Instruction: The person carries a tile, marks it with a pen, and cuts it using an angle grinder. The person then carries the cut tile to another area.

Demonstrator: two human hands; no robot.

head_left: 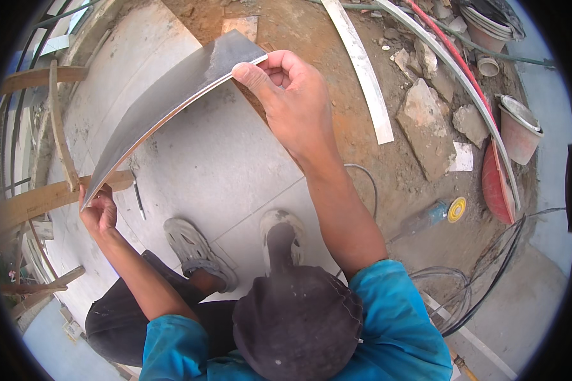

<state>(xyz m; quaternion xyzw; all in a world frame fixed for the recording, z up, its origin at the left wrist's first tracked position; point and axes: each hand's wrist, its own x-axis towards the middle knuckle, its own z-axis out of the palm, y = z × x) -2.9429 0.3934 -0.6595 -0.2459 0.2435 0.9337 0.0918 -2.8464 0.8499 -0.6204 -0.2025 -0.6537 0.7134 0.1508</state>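
Note:
A long, narrow dark grey tile strip (165,89) is held up above the pale floor tiles (190,159). Its thin edge, light and brownish, faces me. My right hand (295,101) pinches the far right end between thumb and fingers. At the near left end, my left hand (100,213) grips the strip from below, its fingers partly hidden behind it. On the floor beside my left hand lies a thin marker or pencil (138,198), dark and white. Both feet, in grey clogs (197,251), rest on the tiles.
Wooden bars (38,200) stand along the left side. Rubble slabs (426,127), a white strip (362,76) and buckets (520,130) lie on the dirt at right. An angle grinder with a yellow disc (456,209) sits near black cables (483,279).

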